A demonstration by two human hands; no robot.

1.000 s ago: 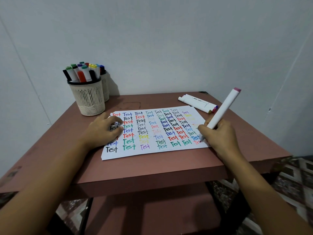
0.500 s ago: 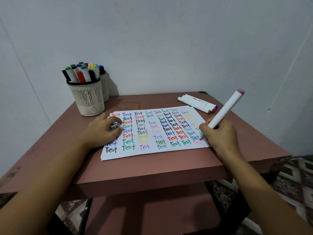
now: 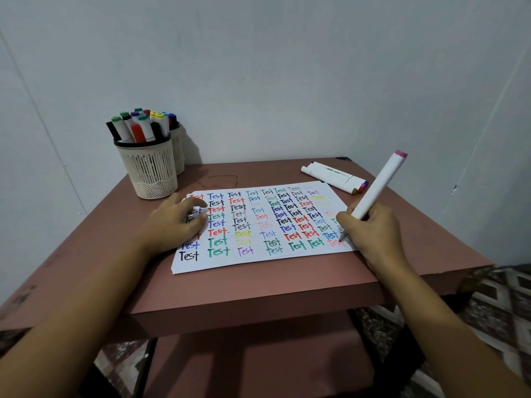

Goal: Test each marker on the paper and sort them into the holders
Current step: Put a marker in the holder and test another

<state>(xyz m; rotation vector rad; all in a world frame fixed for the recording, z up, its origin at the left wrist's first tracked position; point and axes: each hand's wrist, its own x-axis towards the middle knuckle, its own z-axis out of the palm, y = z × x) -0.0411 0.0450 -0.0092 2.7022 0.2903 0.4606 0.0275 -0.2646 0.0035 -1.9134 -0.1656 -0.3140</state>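
A white sheet of paper (image 3: 258, 261) covered with rows of coloured "Test" words lies on the table. My right hand (image 3: 370, 234) grips a white marker (image 3: 379, 185) with a pink end cap, and its tip touches the sheet's lower right corner by a pink word. My left hand (image 3: 172, 225) rests on the sheet's left side with curled fingers around what looks like a small white cap. A cream mesh holder (image 3: 149, 173) full of markers stands at the back left, with a second holder (image 3: 179, 150) partly hidden behind it.
Two or three white markers (image 3: 330, 175) lie together at the table's back right, beyond the paper. The brown table (image 3: 258, 291) stands in a corner with grey walls behind and to the sides. A lower shelf shows below the front edge.
My right hand has shifted slightly right along the bottom row, and the marker's pink top has swung rightward. My left hand has stayed on the paper.
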